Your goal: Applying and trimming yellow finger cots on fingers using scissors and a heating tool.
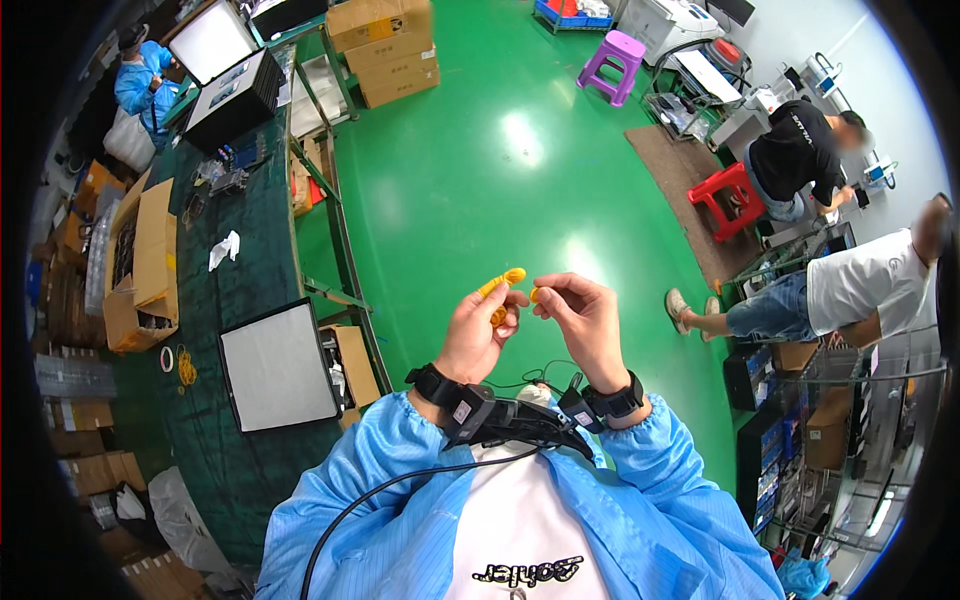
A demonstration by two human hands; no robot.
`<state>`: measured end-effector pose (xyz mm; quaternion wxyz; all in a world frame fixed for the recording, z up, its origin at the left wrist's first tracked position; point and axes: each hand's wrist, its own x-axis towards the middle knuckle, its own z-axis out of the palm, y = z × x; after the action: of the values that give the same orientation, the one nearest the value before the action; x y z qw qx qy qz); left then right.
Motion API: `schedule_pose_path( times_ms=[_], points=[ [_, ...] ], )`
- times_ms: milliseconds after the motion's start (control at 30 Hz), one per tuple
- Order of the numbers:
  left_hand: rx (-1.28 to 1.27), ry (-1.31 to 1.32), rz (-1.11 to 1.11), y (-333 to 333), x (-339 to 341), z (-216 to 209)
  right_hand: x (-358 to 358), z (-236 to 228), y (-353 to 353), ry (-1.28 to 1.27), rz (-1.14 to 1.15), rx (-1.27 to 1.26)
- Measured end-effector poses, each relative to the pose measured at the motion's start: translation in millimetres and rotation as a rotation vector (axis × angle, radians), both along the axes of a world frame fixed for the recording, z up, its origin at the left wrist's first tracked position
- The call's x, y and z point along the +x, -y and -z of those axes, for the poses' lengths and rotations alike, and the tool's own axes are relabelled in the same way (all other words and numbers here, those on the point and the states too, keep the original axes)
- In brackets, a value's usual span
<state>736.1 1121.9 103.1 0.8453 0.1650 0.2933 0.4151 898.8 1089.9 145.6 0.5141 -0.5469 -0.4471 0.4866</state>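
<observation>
My hands are raised in front of my chest, close together above the green floor. My left hand [476, 330] is closed, with a yellow finger cot [513, 276] showing past its thumb. A second yellow rubber piece [498, 316], apparently another finger cot, shows lower among its curled fingers. My right hand [588, 322] pinches a small yellow rubber piece [536, 295] between thumb and fingertips, just right of the left fingers. How far the yellow pieces are stretched or rolled is too small to tell. Black straps with small devices sit on both wrists.
Left stands a green-covered workbench [200, 400] bearing a white framed panel [278, 368], an open carton [145, 260] and a black case [238, 100]. Cartons [390, 50] are stacked beyond it. A purple stool [612, 66] and red stool [728, 198] stand right, near two people. Another person is far left.
</observation>
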Motion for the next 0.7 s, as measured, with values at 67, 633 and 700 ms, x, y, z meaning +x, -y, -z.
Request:
schedule_pose_path(
  times_ms=[67, 633, 700],
  points=[
    [0.014, -0.008, -0.017, -5.0, 1.7, 2.6, -1.1, 2.1, -3.4, -0.016, 0.003, 0.004],
    [0.305, -0.322, -0.106, 6.5, -11.4, 0.5, -22.4, 12.1, 8.0, 0.069, -0.020, 0.076],
    [0.324, -0.296, -0.157, 7.2, -13.1, 1.5, -30.2, 10.4, 7.2, 0.161, -0.019, 0.150]
  ],
)
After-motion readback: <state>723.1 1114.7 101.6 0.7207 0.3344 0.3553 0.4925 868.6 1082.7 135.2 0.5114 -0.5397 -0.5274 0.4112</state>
